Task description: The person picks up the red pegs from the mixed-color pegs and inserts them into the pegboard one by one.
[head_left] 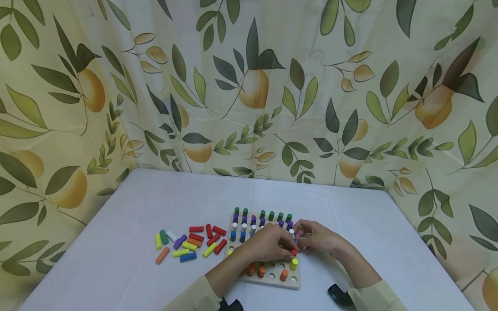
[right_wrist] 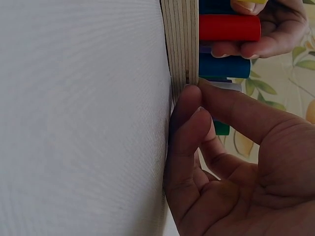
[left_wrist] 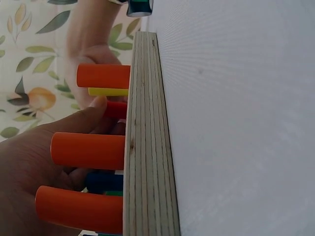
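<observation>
A wooden pegboard stands on the white table, with coloured pegs upright in rows. My left hand reaches across it from the front. Its thumb and fingertips pinch a red peg standing near the right edge, behind a yellow peg. My right hand is at the board's right side; in the right wrist view its thumb and fingertips hold the board's edge near a blue peg. Several orange pegs stand along the front row. My left hand hides the middle of the board.
Left of the board, loose pegs lie scattered: red pegs, yellow pegs, a blue peg, a green peg and others. Green pegs line the back row. A patterned curtain hangs behind the table.
</observation>
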### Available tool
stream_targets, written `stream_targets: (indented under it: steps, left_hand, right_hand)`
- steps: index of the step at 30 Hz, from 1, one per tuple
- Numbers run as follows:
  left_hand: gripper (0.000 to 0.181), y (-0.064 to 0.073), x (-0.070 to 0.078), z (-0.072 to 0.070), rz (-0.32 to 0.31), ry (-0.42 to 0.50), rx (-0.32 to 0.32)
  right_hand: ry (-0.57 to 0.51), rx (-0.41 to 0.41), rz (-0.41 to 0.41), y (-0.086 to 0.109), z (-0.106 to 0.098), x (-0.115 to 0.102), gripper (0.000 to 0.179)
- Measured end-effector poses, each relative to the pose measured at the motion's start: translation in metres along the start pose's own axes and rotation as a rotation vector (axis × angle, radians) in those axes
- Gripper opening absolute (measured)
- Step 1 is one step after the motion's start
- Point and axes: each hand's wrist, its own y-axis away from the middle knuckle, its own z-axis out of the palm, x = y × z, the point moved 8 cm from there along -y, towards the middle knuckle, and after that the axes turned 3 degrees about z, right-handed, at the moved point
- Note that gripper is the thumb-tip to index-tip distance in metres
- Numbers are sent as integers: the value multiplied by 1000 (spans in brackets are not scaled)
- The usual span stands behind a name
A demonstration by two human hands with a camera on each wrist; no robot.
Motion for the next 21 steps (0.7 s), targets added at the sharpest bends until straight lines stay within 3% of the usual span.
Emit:
stream_targets:
  steps: [11, 21]
  left_hand:
    - [10, -2, 1, -2, 3, -53, 9]
    - [10, -1, -1, -1, -8, -31, 2]
  right_hand:
    - [2, -2, -5, -1, -2, -1, 31]
    - [-4, 2, 5, -1, 0, 0, 33]
